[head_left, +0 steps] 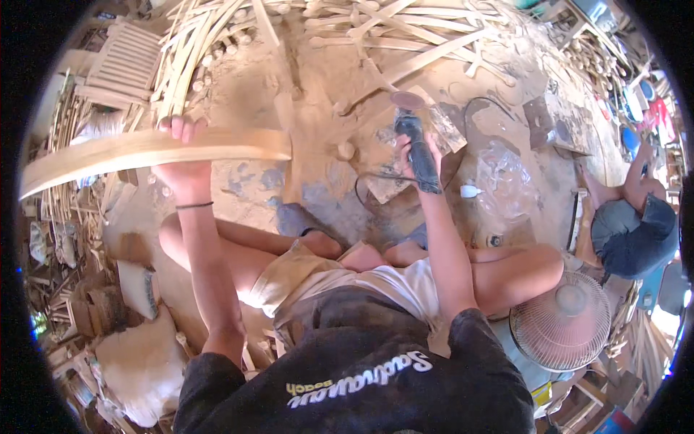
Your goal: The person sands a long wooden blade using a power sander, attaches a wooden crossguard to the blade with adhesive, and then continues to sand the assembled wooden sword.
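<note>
My left hand (185, 175) is closed around a long, pale, gently curved piece of wood (242, 145). One end of the wood reaches far left, and the other stops short of the middle. To the right, my right hand (405, 160) grips a dark angle grinder (418, 152) by its body. A round brownish sanding disc (408, 100) sits at the grinder's far end, apart from the wood. I cannot tell whether the disc is spinning. A dark cord (361, 189) loops beside the grinder.
Shaped wooden parts (412, 43) lie piled on the dusty floor ahead. A slatted wooden panel (119, 61) stands far left. A clear plastic bag (502, 184) and a wooden block (553, 123) lie to the right. Nearby are a round fan (564, 322) and another person (629, 235).
</note>
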Tool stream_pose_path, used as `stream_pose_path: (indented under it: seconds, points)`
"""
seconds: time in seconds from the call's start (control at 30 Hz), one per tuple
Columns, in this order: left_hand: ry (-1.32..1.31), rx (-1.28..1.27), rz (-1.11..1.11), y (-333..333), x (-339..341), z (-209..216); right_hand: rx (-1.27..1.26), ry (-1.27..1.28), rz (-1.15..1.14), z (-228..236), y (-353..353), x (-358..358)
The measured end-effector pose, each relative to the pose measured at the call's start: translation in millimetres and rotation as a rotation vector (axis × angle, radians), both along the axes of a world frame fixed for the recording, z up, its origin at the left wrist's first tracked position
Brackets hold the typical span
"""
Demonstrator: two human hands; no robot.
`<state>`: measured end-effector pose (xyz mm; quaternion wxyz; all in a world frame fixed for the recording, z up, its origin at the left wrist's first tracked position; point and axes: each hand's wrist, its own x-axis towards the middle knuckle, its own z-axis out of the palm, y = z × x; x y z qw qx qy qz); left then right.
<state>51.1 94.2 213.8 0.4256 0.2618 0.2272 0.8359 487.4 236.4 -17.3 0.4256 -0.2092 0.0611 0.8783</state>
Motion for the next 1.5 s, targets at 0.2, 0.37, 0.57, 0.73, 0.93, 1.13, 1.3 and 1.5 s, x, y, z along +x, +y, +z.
stream_pose_path:
  seconds: [0.2, 0.37, 0.57, 0.73, 0.93, 1.13, 1.3, 1.5]
  points:
    - [0.041, 0.010, -0.215, 6, -18, 35, 0.303, -0.555, 0.210, -3, -6, 25]
    - [0.157, -0.193, 0.040, 40, -5, 31, 0.645, -0.604, -0.141, 102, -45, 69]
    - [0.092, -0.204, -0.139, 107, 25, 0, 0.694, -0.431, -0.239, 127, -83, 115]
    - [0.311, -0.260, 0.063, 132, 51, 50, 0.547, -0.488, -0.389, 106, -85, 118]
    - [0.315, -0.262, 0.050, 144, 35, 51, 0.451, -1.035, -0.297, 112, -79, 89]
    - [0.414, -0.356, 0.323, 154, 76, 63, 0.687, -1.110, -0.228, 89, -87, 40]
    - [0.580, -0.366, 0.323, 162, 64, 55, 0.932, -1.478, -0.078, 111, -109, -13]
    - [0.513, -0.264, 0.392, 160, 91, 54, 0.950, -1.606, 0.147, 143, -114, -30]
